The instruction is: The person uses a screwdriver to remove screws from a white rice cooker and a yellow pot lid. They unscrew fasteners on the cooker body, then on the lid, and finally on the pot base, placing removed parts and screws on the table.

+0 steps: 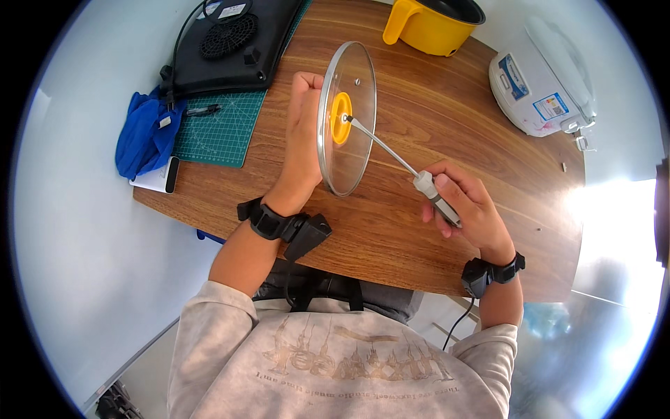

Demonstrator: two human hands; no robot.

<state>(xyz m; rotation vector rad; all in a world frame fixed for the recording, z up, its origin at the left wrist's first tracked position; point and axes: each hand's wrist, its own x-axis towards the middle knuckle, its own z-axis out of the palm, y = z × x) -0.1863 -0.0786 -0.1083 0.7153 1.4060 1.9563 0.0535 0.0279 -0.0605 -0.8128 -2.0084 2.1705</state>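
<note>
- Glass lid (361, 150): held up over the wooden table (391, 241), standing nearly on edge, with its metal rim running round it.
- Far left: a blue cloth (145, 129) lies beside a green cutting mat (216, 143); a black flat device (269, 42) covers the mat's upper part.
- Left hand (306, 133): directly against the lid's left side, fingers bent and holding it up. The lid partly covers them, so how tightly they close cannot be told.
- Yellow disc (340, 135): at the lid's centre, with a small metal screw in its middle, right of the left palm.
- Screwdriver (424, 183): slants down rightward from the screw; whether its tip touches is unclear.
- Yellow pot (436, 31): near the table's far edge.
- Right hand (469, 206): fingers wrapped around the screwdriver's handle, apart from the lid, the shaft spanning between.
- Far right: a white rice cooker (534, 87).
</note>
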